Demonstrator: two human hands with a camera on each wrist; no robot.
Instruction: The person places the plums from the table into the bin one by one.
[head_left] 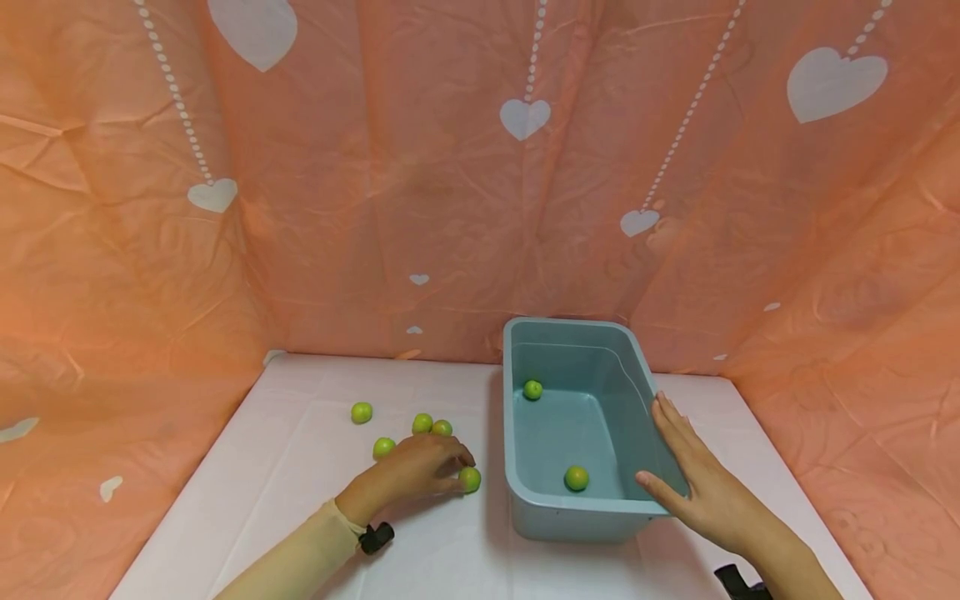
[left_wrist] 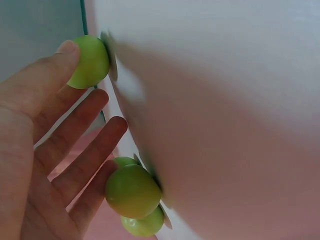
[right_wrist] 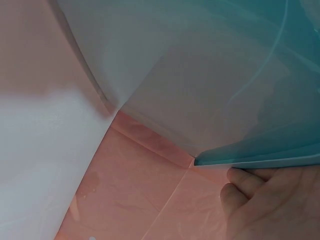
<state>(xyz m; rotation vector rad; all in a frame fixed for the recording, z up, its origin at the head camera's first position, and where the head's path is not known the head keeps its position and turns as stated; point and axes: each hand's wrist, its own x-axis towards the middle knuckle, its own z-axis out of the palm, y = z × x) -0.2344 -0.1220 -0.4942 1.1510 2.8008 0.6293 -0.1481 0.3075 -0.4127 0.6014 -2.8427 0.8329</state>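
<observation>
Left hand [head_left: 420, 475] fingertips curled onto green ball [head_left: 469, 478] on white table [head_left: 300, 467], touching, not lifted. Four more balls [head_left: 422, 423] at 11 to 12 o'clock of hand. Right hand [head_left: 701, 487] flat, fingers straight, against blue tub [head_left: 645, 367] right rim; thumb inside. Two balls [head_left: 576, 477] inside tub.

Head view looks down on the table [head_left: 315, 467]; both wrist views sit close against it.

The backdrop [head_left: 420, 192] is salmon-orange with white hearts and dotted lines. The table [head_left: 300, 467] is white. The tub [head_left: 645, 367] at right is pale blue-green. The balls [head_left: 362, 412] are lime green. The left sleeve [head_left: 300, 558] is cream.
</observation>
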